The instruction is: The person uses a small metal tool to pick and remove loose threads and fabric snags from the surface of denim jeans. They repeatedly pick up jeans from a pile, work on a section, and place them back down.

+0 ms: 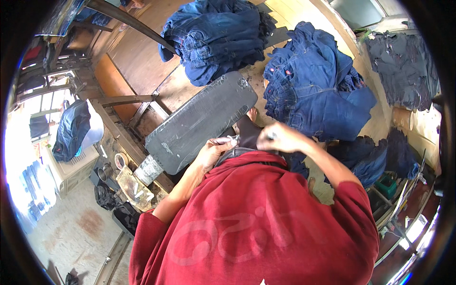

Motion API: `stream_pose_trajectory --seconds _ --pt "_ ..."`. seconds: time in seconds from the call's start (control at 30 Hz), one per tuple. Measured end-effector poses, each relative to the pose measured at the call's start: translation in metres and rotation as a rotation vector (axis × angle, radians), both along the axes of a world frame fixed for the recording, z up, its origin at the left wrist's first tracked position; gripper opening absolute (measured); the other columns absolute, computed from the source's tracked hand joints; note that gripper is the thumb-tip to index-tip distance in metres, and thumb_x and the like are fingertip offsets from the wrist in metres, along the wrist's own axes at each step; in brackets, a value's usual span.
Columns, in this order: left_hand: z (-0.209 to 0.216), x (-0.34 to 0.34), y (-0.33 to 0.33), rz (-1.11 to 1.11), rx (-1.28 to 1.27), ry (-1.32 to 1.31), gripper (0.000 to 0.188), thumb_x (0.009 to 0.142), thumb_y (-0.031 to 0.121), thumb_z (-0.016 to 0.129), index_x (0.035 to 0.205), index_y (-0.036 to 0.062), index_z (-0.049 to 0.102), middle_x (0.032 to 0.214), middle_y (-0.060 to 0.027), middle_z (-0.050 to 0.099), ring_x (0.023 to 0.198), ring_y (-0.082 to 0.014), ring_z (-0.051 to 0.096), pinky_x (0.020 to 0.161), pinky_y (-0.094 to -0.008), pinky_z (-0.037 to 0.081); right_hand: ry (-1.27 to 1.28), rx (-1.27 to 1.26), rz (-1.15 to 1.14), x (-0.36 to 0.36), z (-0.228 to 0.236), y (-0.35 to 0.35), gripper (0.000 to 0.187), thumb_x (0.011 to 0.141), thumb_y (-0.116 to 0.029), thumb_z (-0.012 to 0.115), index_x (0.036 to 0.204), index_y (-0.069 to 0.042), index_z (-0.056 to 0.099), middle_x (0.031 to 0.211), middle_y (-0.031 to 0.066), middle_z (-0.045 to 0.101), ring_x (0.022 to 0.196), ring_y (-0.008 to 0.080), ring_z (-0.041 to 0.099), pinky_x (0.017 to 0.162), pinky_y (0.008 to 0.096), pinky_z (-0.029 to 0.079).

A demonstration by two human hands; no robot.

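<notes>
A person's bare forearms [327,164] bend inward to meet at the waist of a red top [266,204]. The left hand [212,153] pinches a small pale item [233,140] (too small to identify) above dark trousers [249,134]; just to its right, the right hand [286,137] curls, blurred, and whether it holds anything I cannot tell.

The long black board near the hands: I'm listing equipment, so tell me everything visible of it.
The board is a flat, dark rectangle with rounded corners and a slightly shiny covering scuffed with pale marks. It slants across the view from lower left to upper right, a silvery, wrapped-looking stub at its lower-left end. The left hand is close to its near edge; whether they touch is unclear.
</notes>
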State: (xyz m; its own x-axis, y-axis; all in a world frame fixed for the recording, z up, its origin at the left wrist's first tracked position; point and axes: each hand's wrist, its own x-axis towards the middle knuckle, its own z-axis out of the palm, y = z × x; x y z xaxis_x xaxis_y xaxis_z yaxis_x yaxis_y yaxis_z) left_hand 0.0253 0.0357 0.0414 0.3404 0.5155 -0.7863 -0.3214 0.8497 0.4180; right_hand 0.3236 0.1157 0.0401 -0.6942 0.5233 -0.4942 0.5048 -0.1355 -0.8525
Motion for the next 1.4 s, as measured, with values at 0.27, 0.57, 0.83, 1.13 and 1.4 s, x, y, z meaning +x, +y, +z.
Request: stream_pose_trajectory --seconds 0.27,0.57,0.83,1.13,1.4 --pt "-0.01 0.004 0.006 -0.04 0.116 -0.026 0.006 0.102 0.014 0.077 0.103 0.0085 0.077 0.097 0.0032 0.076 0.087 -0.0075 0.067 0.084 -0.0256 0.053 -0.202 -0.077 -0.103 0.032 0.053 -0.043 0.034 0.1 -0.036 0.079 0.111 -0.004 0.078 0.095 0.0128 0.077 0.078 0.0313 0.071 0.074 0.041 0.055" --pt "-0.017 0.008 0.005 0.016 0.108 -0.041 0.012 0.101 0.01 0.077 0.113 0.0074 0.08 0.106 0.0029 0.078 0.096 -0.0075 0.066 0.093 -0.0253 0.05 -0.2 0.118 0.007 0.053 0.046 -0.056 0.029 0.093 -0.01 0.072 0.121 -0.003 0.076 0.114 0.019 0.078 0.103 0.0418 0.075 0.089 0.0459 0.059" --pt "-0.011 0.011 0.001 -0.102 0.109 -0.002 0.015 0.099 0.016 0.081 0.111 0.0061 0.081 0.101 0.0038 0.077 0.096 -0.0076 0.064 0.094 -0.0273 0.049 -0.141 -0.131 0.192 0.062 0.035 -0.056 0.027 0.092 0.002 0.06 0.118 -0.002 0.066 0.096 0.0198 0.071 0.086 0.0263 0.065 0.08 0.04 0.051" --pt "0.003 0.004 -0.008 -0.173 0.213 0.154 0.013 0.096 0.017 0.084 0.103 0.0064 0.084 0.094 0.0025 0.078 0.088 -0.0082 0.064 0.088 -0.0282 0.05 -0.052 -0.345 0.299 0.064 0.031 -0.048 0.024 0.094 0.0 0.06 0.115 0.0 0.072 0.095 0.0014 0.073 0.087 0.0081 0.057 0.081 0.0308 0.051" --pt "0.009 0.004 -0.016 -0.038 0.273 0.279 0.011 0.093 0.011 0.086 0.098 0.0016 0.084 0.093 -0.0026 0.08 0.085 -0.0084 0.068 0.082 -0.0264 0.054 -0.066 -0.101 -0.353 -0.048 0.015 -0.006 0.038 0.103 -0.04 0.077 0.102 -0.003 0.084 0.084 0.0061 0.079 0.074 0.0125 0.063 0.077 0.0313 0.052"
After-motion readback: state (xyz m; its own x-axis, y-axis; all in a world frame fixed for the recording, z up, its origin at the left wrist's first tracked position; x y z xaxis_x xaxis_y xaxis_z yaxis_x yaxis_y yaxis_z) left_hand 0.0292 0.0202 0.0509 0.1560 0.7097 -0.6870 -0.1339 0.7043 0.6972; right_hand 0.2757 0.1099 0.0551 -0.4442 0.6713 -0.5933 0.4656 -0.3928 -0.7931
